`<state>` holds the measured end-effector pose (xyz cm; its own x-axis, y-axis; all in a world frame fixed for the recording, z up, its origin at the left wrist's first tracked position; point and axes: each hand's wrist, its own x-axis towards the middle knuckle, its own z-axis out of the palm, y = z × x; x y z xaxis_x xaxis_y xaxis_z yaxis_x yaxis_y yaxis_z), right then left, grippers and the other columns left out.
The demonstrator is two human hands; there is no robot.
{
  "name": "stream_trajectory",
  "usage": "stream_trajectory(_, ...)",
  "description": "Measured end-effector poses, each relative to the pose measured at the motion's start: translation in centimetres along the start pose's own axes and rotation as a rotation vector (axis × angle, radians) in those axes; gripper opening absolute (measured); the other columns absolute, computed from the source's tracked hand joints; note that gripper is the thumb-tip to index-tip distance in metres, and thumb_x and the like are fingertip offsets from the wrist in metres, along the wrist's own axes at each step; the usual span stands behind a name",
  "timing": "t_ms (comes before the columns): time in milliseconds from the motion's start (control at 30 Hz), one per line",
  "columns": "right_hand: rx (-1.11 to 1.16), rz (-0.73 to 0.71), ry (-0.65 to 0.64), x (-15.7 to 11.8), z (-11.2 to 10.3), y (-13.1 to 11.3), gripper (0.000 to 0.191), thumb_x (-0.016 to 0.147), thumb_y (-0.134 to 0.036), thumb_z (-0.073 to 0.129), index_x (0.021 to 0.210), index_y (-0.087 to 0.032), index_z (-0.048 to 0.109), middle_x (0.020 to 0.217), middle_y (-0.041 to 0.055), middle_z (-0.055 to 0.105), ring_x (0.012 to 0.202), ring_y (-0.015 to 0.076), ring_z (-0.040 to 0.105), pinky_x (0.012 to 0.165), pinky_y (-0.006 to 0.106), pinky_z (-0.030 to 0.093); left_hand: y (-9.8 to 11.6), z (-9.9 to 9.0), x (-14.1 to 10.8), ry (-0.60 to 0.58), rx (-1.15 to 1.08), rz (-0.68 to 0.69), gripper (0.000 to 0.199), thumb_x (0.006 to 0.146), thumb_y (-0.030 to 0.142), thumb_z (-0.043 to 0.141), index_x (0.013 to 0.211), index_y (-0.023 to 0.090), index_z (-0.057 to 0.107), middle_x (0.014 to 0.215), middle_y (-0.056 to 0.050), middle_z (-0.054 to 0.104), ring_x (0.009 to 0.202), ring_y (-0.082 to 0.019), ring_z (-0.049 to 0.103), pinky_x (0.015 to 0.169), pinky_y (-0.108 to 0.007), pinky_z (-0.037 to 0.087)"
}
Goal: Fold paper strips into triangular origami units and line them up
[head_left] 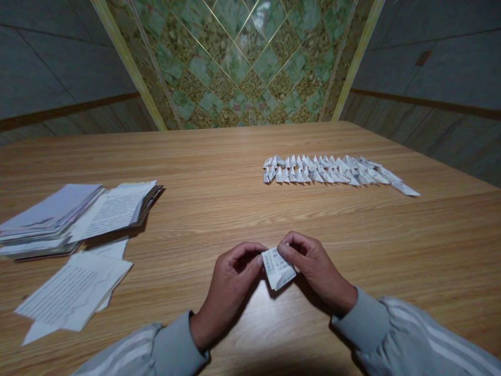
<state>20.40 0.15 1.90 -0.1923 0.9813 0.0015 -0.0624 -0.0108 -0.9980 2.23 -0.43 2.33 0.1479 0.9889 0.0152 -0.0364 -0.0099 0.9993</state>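
Note:
A small folded piece of printed paper is held between my two hands, just above the near middle of the table. My left hand pinches its left edge between thumb and fingers. On the upper right corner, the thumb of my right hand presses down with the fingers curled behind. The paper has slanted creased edges, and its underside is hidden. Beyond my hands, to the right, lie two long rows of folded paper pieces with pointed tips, packed close together.
At the left stands a pile of papers and booklets, with an open printed stack beside it. Several loose printed sheets lie nearer to me. The wooden table reaches toward a green patterned tile wall.

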Motion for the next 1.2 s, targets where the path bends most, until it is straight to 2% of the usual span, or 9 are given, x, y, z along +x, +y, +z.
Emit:
stream_trajectory(167,-0.059,-0.028,0.022,0.03,0.01,0.22,0.037,0.085,-0.051,0.068,0.072,-0.017,0.06,0.063,-0.002,0.057,0.058,0.0117,0.049,0.056,0.026,0.039,-0.18,0.06,0.07,0.003,-0.036,-0.049,0.011,0.08,0.026,0.073,0.078,0.016,0.074,0.074,-0.003,0.073,0.07,-0.016,0.065,0.066,-0.024,0.051)
stream_trajectory(367,-0.12,-0.039,0.042,-0.07,-0.2,0.26,0.037,0.087,-0.051,0.067,0.072,-0.017,0.061,0.064,-0.0013,0.059,0.058,0.012,0.05,0.055,0.025,0.039,-0.45,0.17,0.44,-0.053,-0.134,-0.153,0.015,0.079,0.03,0.073,0.079,0.015,0.07,0.065,0.0,0.064,0.057,-0.012,0.056,0.055,-0.022,0.044)
stream_trajectory(500,-0.182,-0.041,0.025,-0.19,-0.34,0.23,0.037,0.088,-0.05,0.065,0.073,-0.017,0.062,0.065,-0.0007,0.059,0.061,0.0125,0.051,0.057,0.025,0.039,-0.04,0.05,0.47,-0.106,-0.055,-0.108,0.02,0.084,0.035,0.067,0.084,0.015,0.072,0.07,-0.002,0.066,0.063,-0.014,0.056,0.058,-0.023,0.044)
stream_trajectory(600,-0.215,-0.051,-0.003,-0.2,-0.25,0.31,0.038,0.089,-0.051,0.064,0.073,-0.017,0.061,0.065,-0.0008,0.058,0.061,0.0127,0.05,0.056,0.025,0.039,0.01,0.05,0.43,-0.148,0.031,-0.091,0.024,0.084,0.037,0.069,0.076,0.014,0.072,0.068,-0.002,0.065,0.062,-0.013,0.055,0.058,-0.023,0.041)
stream_trajectory(733,-0.138,-0.003,-0.02,-0.12,-0.13,0.35,0.043,0.087,-0.056,0.064,0.069,-0.017,0.058,0.062,-0.0005,0.058,0.057,0.0125,0.05,0.053,0.026,0.038,-0.48,0.05,0.42,-0.152,-0.031,-0.155,0.033,0.082,0.042,0.071,0.065,0.013,0.067,0.057,-0.001,0.06,0.054,-0.012,0.052,0.054,-0.023,0.039)
stream_trajectory(867,-0.088,0.038,-0.031,0.05,-0.24,0.25,0.045,0.083,-0.057,0.068,0.068,-0.016,0.058,0.061,-0.001,0.058,0.055,0.0112,0.049,0.053,0.025,0.037,-0.91,-0.03,0.44,-0.167,-0.067,-0.225,0.037,0.081,0.048,0.072,0.069,0.013,0.065,0.054,-0.001,0.061,0.049,-0.01,0.052,0.05,-0.021,0.037)
stream_trajectory(1033,-0.043,0.071,-0.065,0.33,-0.31,0.29,0.043,0.08,-0.056,0.072,0.07,-0.015,0.062,0.062,-0.0013,0.058,0.055,0.011,0.049,0.053,0.025,0.037,-0.84,0.1,0.32,-0.242,-0.093,-0.239,0.035,0.08,0.047,0.074,0.086,0.014,0.066,0.059,0.0,0.064,0.048,-0.01,0.056,0.047,-0.019,0.038)
stream_trajectory(1100,-0.032,0.069,-0.075,0.4,-0.39,0.29,0.04,0.08,-0.055,0.073,0.076,-0.015,0.065,0.063,-0.0021,0.058,0.056,0.011,0.05,0.053,0.024,0.037,-0.77,0.16,0.31,-0.248,-0.085,-0.246,0.034,0.079,0.046,0.075,0.084,0.014,0.065,0.057,0.0,0.064,0.046,-0.009,0.054,0.046,-0.018,0.037)
stream_trajectory(1200,-0.027,0.051,-0.056,0.4,-0.74,0.12,0.039,0.087,-0.054,0.066,0.097,-0.016,0.068,0.073,-0.0001,0.061,0.065,0.0137,0.055,0.06,0.026,0.042,-0.63,0.18,0.46,-0.199,-0.079,-0.275,0.035,0.077,0.046,0.075,0.081,0.014,0.061,0.052,0.0,0.063,0.042,-0.008,0.052,0.042,-0.017,0.035)
